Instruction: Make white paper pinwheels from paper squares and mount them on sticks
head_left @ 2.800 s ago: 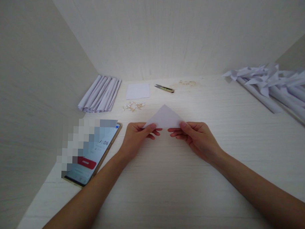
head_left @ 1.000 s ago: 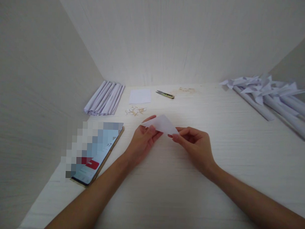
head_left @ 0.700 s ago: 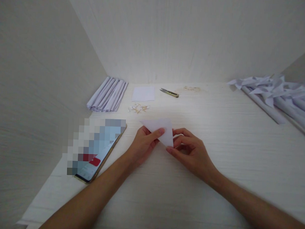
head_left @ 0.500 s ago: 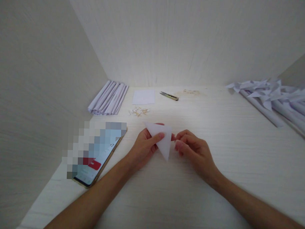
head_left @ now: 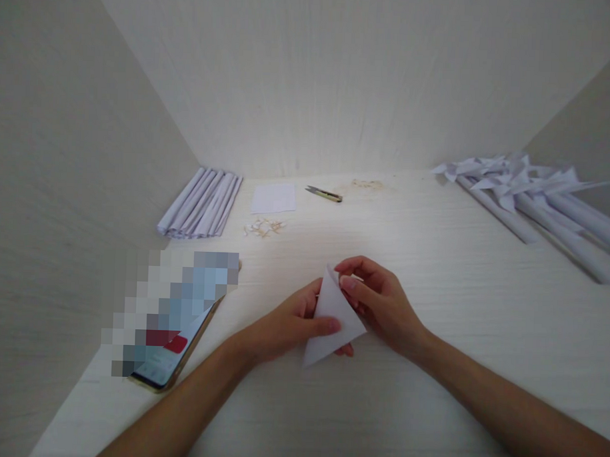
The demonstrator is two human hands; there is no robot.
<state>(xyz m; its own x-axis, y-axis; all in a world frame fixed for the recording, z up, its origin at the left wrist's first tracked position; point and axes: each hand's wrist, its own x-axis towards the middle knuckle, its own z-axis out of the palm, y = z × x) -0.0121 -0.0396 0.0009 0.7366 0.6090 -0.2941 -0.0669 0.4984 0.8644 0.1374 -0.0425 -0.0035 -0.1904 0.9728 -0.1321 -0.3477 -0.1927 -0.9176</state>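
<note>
A white sheet of paper folded into a triangle point(head_left: 335, 313) is held up a little above the table, near the middle of the view. My left hand point(head_left: 302, 318) is closed on it, thumb across the front and fingers behind. With thumb and fingertips, my right hand point(head_left: 377, 294) pinches the paper's upper right edge close to its top corner. Part of the right fingers is hidden behind the paper.
A phone point(head_left: 181, 324) lies at left, beside my left forearm. Behind it are rolled paper tubes point(head_left: 200, 201), a square paper sheet point(head_left: 274, 198), small sticks point(head_left: 265, 228) and thread snips point(head_left: 325, 194). Paper pinwheels on tubes point(head_left: 526, 189) lie at right; wood bits point(head_left: 367, 185) sit at the back.
The folded paper has been turned, one corner now pointing up. My right hand has come from beside the paper to pinch its upper edge. The whole view has shifted slightly.
</note>
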